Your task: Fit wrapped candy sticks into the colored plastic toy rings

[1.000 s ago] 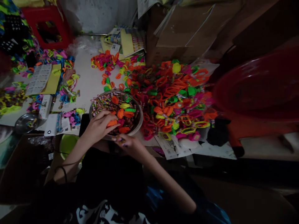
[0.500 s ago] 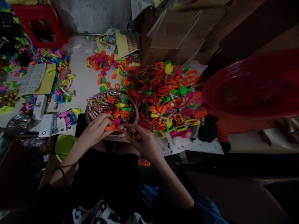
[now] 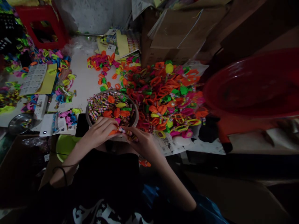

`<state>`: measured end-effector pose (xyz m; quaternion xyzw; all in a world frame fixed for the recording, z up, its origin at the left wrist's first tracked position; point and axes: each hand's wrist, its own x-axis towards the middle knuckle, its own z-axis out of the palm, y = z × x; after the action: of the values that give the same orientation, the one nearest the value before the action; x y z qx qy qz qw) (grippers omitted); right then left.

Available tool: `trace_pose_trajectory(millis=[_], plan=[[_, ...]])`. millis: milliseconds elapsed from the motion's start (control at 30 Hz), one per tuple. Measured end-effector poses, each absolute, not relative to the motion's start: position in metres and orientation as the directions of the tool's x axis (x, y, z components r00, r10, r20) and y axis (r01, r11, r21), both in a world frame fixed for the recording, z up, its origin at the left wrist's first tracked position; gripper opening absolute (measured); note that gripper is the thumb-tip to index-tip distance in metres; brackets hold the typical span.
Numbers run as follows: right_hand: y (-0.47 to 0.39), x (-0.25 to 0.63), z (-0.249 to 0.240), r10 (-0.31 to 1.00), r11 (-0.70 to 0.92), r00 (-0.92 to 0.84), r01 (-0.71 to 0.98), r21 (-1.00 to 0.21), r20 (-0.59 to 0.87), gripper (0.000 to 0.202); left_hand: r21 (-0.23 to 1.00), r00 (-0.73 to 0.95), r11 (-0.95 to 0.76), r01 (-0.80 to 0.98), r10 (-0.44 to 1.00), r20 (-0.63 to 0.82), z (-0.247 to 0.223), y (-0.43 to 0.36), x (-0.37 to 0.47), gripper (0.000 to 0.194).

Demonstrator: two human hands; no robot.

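Observation:
My left hand [image 3: 101,132] is closed around an orange plastic toy watch [image 3: 113,132], mostly hidden by the fingers. My right hand [image 3: 146,143] pinches a small wrapped candy roll [image 3: 121,129] against the watch, and more candy rolls [image 3: 133,137] lie within its fingers. Both hands are over the near rim of a round metal bowl [image 3: 136,115]. The bowl holds many wrapped candy rolls [image 3: 97,104], with several orange, green, yellow and pink toy watches on top. Right of the bowl spreads a large heap of bright toy watches [image 3: 163,90].
A red basin [image 3: 247,112] stands at the right, and a cardboard box [image 3: 179,34] behind the heap. On the left are a white phone [image 3: 47,125], a power strip [image 3: 40,106], a small metal bowl [image 3: 20,124] and a red stool [image 3: 39,15]. A green tub [image 3: 63,146] sits below the table edge.
My left hand has moved slightly down and right, bringing the orange toy watch up against the candy roll. My right hand has shifted a little lower.

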<state>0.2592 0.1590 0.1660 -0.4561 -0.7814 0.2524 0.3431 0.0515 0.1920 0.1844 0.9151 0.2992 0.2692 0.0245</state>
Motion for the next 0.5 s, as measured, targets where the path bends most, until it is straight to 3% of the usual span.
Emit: trace_pose_trajectory(millis=[267,500], plan=[[0.159,0.272,0.175,0.849,0.465,-0.501,0.553,-0.691,0.171,0.043,0.203,0.734,-0.855,0.478,0.516,0.442,0.181,0.192,0.051,0.013],[0.164,0.280,0.187,0.784,0.480,-0.617,0.532,-0.698,0.069,0.031,0.262,0.803,-0.878,0.401,0.474,0.361,0.185,0.193,0.051,0.015]])
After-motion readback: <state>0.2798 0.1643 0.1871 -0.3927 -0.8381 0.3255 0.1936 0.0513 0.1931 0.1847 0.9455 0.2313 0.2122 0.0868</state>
